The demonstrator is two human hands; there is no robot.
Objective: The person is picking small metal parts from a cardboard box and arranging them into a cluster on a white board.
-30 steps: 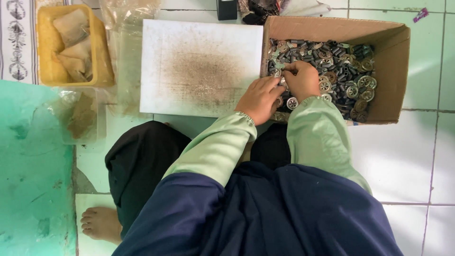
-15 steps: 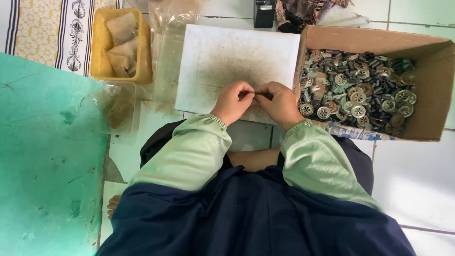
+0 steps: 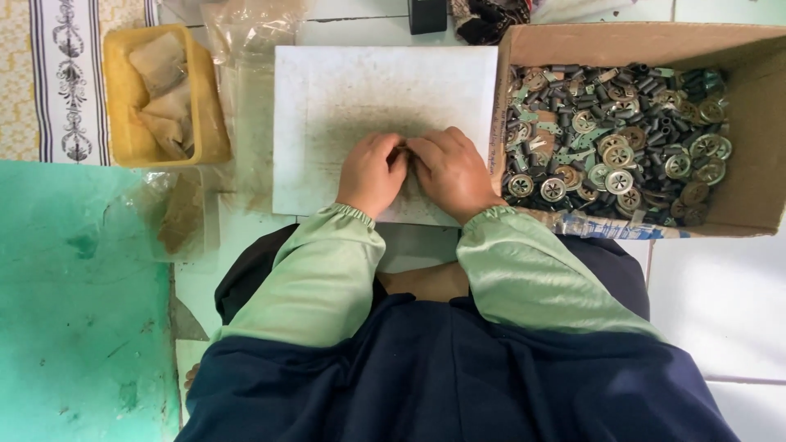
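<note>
Hands (image 3: 409, 168) pinch a small dark part, mostly hidden, over white board (image 3: 344, 90).

This looks like a small home workshop, where the work is done sitting on a white tiled floor (image 3: 720, 303). A stained white work board (image 3: 368, 90) lies on the tiles; just right of it stands a cardboard box (image 3: 761, 131) full of small metal parts (image 3: 622, 139), and to its left a yellow tray (image 3: 119, 98) beside a patterned mat (image 3: 57, 82).
</note>
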